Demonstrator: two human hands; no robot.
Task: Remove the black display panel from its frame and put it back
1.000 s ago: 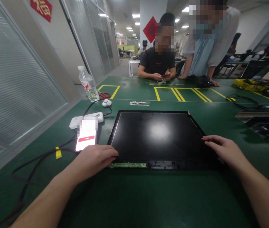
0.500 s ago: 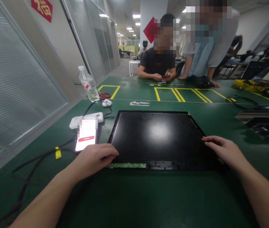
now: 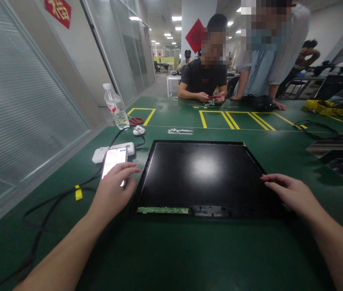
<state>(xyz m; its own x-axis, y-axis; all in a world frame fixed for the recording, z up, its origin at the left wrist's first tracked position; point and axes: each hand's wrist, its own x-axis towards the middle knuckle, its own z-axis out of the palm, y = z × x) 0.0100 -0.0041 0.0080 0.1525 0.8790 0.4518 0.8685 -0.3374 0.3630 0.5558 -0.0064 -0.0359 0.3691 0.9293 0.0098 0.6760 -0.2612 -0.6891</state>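
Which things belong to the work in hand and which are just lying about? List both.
In hand:
screen panel, with the right hand on its right edge
phone, under the left hand
green circuit strip along the screen panel's near edge

Lying about:
water bottle
scissors
mouse
white charger
black cable

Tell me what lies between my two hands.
In the head view, the black display panel lies between the left hand, on the phone, and the right hand, on the panel's right edge.

just the one head cam, above and behind the left hand (image 3: 111, 196) and right hand (image 3: 291, 193), facing forward and down, both hands pretty close up
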